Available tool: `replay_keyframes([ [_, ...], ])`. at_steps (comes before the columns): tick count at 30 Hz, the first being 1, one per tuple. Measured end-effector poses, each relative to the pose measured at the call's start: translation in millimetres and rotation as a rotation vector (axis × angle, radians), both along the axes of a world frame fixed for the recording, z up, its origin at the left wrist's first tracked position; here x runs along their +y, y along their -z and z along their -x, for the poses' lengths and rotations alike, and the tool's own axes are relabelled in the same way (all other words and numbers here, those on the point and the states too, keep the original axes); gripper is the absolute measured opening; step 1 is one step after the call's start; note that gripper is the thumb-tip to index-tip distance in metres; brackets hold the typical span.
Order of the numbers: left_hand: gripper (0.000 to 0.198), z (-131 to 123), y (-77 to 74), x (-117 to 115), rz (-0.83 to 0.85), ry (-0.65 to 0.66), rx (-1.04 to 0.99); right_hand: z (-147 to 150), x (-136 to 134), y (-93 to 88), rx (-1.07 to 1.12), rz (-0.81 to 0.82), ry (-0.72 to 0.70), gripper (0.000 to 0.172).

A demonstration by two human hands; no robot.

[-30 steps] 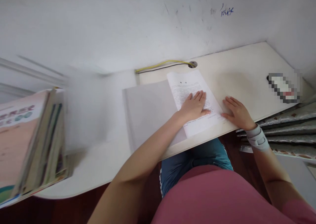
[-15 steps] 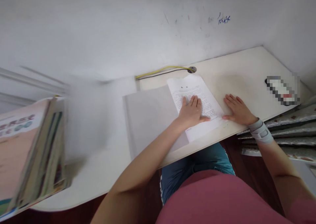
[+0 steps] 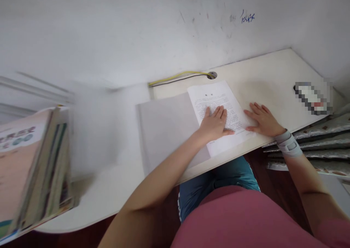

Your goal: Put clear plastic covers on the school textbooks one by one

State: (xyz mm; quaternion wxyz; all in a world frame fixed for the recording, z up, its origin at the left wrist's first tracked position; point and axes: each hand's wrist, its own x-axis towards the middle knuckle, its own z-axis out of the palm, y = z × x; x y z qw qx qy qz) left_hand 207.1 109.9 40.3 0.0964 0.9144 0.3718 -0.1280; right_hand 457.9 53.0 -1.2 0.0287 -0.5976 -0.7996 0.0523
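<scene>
A white printed sheet (image 3: 218,144) lies on the right part of a flat grey sheet or cover (image 3: 166,128), near the front edge of the white desk. My left hand (image 3: 214,123) rests flat on the printed text, fingers stretched forward and thumb out to the right. Beside the sheet's right edge, my right hand (image 3: 264,120) lies palm down with its fingers spread, the thumb touching the paper's lower right edge. A grey strap (image 3: 289,143) wraps my right wrist. The text under my left hand is hidden.
Books (image 3: 27,149) stand upright at the far left beside a blurred white panel (image 3: 95,128). A yellow cable (image 3: 177,75) runs along the wall into a desk hole (image 3: 212,75). A pixelated phone-like object (image 3: 313,98) lies at right, above folded patterned padding (image 3: 322,142).
My left hand and the printed sheet have shifted slightly right, and the sheet's top edge now lies flatter. My right hand's fingers have moved a little left, onto the sheet's edge.
</scene>
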Motion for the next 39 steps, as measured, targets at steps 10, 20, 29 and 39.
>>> replay_keyframes([
  [10,0.097,-11.8,1.2,8.3,0.034,0.023,-0.023,-1.2,1.0,0.3,-0.002,-0.024,-0.006,0.077],
  [20,0.093,-12.3,2.0,7.9,0.027,0.085,-0.049,-1.8,1.3,0.2,-0.008,-0.029,-0.011,0.079],
  [29,0.087,-3.5,3.6,19.5,0.049,0.172,-0.085,-1.6,3.1,-2.4,0.017,0.011,0.011,0.083],
  [39,0.061,110.8,16.3,23.3,-0.296,-0.475,-0.415,13.1,-7.7,-6.0,0.166,-0.208,-0.066,0.059],
])
